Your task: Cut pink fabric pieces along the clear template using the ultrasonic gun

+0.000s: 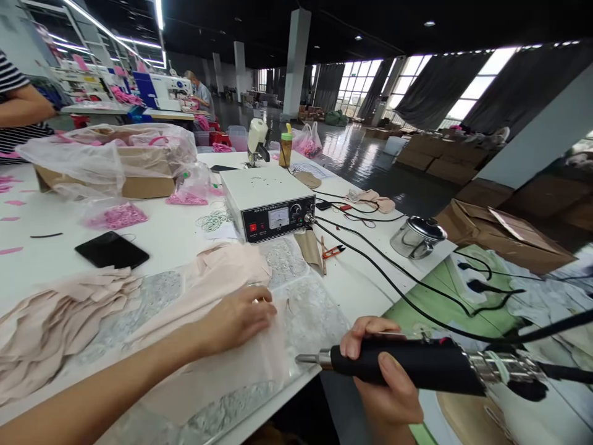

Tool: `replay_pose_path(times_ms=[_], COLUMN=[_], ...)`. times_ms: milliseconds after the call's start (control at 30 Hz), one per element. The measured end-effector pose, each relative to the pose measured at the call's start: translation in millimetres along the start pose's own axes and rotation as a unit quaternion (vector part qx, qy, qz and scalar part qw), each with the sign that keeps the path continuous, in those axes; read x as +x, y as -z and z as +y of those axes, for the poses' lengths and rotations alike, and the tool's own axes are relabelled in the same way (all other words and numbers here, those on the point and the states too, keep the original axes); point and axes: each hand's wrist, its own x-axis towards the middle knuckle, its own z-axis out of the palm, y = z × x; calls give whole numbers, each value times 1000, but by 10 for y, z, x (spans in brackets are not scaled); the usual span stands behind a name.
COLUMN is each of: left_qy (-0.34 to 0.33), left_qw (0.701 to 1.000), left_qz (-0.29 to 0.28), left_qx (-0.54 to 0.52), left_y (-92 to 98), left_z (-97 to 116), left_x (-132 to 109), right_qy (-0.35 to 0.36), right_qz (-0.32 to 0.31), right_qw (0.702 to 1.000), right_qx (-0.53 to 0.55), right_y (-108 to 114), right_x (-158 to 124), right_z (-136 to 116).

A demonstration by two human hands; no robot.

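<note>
My left hand [241, 317] lies on a thin pale-pink fabric piece [217, 383], fingers loosely bent near its right edge. My right hand [386, 377] is wrapped round a black corded ultrasonic hand tool [407, 364]. Its metal tip [308, 358] points left, just beside the fabric edge, over a clear patterned mat [315, 306]. More pink fabric [231, 266] is bunched beyond my left hand. On the left, a layered stack of cut fabric pieces [65, 315] spreads over the table. Whether the tip touches the mat I cannot tell.
A white control box [278, 216] with a dial stands behind the mat, its cables [389, 247] running right. Orange thread snips [332, 251], a steel mug [418, 237], a black phone [112, 250] and a plastic-lined carton [148, 176] are around it. Other people are at left and behind.
</note>
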Motion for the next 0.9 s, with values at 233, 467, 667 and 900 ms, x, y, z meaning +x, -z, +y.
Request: replay_pose_path(times_ms=[233, 467, 667, 900], left_qy=[-97, -113, -96, -84], left_qw=[995, 994, 994, 991], left_qz=[5, -4, -26, -9], left_qx=[38, 11, -45, -99], left_y=[-132, -147, -133, -153], left_z=[43, 46, 79, 40], left_x=[54, 350, 494, 457], right_qy=[5, 56, 58, 54], right_qz=[41, 92, 120, 117], right_qw=[999, 994, 991, 992], right_qx=[11, -29, -21, 1], right_y=[80, 131, 112, 76], right_x=[-19, -31, -71, -64], right_z=[51, 84, 148, 203])
